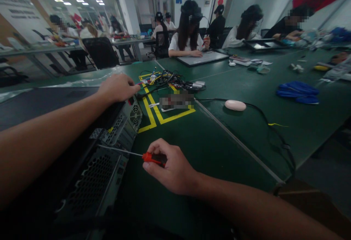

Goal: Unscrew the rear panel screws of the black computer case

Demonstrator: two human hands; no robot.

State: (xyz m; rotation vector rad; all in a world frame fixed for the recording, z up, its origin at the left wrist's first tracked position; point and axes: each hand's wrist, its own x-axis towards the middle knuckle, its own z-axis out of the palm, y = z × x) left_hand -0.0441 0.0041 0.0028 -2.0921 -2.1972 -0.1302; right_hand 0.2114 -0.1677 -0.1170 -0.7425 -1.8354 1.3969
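Screwdriver [147, 157] in right fingers [161, 145] at computer [100, 170]

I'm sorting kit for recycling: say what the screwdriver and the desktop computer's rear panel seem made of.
Screwdriver shaft: likely steel, smooth with a pale sheen.
Screwdriver handle: probably moulded plastic, from its red colour; the dark part may be rubber.
Rear panel: seemingly sheet metal, dull grey, given its punched-looking holes; coating unclear.
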